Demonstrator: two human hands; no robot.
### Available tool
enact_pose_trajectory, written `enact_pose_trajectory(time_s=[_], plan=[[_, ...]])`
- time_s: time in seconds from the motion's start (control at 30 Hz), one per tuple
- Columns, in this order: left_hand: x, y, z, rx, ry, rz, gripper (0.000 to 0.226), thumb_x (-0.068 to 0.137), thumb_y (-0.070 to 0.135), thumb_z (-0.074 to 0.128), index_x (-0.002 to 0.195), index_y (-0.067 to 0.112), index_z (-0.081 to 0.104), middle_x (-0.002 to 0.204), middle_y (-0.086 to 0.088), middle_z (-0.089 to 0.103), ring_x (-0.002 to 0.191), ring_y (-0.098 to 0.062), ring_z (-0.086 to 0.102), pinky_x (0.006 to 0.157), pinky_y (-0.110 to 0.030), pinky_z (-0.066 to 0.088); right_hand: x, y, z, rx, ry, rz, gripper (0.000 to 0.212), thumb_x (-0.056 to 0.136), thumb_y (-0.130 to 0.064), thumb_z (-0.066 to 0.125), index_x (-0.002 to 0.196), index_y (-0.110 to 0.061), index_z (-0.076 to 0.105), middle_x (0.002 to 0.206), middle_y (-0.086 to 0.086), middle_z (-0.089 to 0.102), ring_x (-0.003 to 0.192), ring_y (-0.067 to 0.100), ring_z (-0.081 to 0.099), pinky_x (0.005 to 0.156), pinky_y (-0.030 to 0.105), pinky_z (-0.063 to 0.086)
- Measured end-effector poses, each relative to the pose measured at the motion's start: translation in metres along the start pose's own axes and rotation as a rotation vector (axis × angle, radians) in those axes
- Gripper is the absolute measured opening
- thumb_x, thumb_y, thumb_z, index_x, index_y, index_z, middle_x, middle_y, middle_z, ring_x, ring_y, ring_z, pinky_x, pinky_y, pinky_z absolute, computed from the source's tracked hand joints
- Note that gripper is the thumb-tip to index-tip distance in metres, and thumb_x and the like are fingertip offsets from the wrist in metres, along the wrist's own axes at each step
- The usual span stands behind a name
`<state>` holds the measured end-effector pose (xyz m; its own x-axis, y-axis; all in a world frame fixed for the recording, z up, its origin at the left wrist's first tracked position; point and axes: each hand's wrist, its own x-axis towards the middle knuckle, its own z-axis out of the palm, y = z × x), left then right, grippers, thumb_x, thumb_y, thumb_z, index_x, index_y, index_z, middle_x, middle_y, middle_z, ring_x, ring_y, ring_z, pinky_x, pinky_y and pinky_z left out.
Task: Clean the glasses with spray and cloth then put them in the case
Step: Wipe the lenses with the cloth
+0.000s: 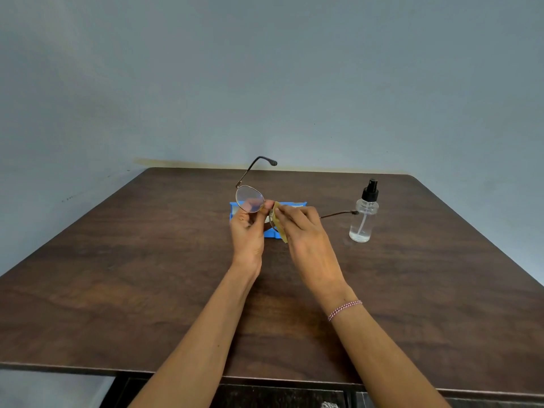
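- The glasses (250,198) are held up in the air, just above the blue case (269,234), which lies on the table (147,260).
- The left hand (248,231) pinches the frame near the bridge, fingers closed on it beside the bare lens.
- The right hand (306,231) presses a tan cloth (279,223) around the other lens, closed on it.
- Judged: thin wire frame, light, bendy; lenses smear easily, so hold by rim or bridge.
- The spray bottle (363,216) stands right of the case.
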<state>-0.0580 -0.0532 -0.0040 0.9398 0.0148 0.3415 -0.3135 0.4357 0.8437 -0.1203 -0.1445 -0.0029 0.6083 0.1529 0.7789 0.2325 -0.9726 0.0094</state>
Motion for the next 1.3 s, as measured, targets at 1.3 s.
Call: enact_pose_trajectory(time_s=[1.3], plan=[[0.008,-0.009,-0.004,0.082,0.106,0.038,0.017,0.096,0.011,0.051,0.079,0.013,0.053,0.08,-0.009,0.06,0.073,-0.011,0.056,0.065,-0.018,0.048,-0.002,-0.006,-0.007,0.003,0.142,0.007,0.029,0.074,-0.007,0.077,0.102,-0.013,0.071,0.082,-0.004,0.07,0.079,0.02,0.056,0.058,0.028,0.051]])
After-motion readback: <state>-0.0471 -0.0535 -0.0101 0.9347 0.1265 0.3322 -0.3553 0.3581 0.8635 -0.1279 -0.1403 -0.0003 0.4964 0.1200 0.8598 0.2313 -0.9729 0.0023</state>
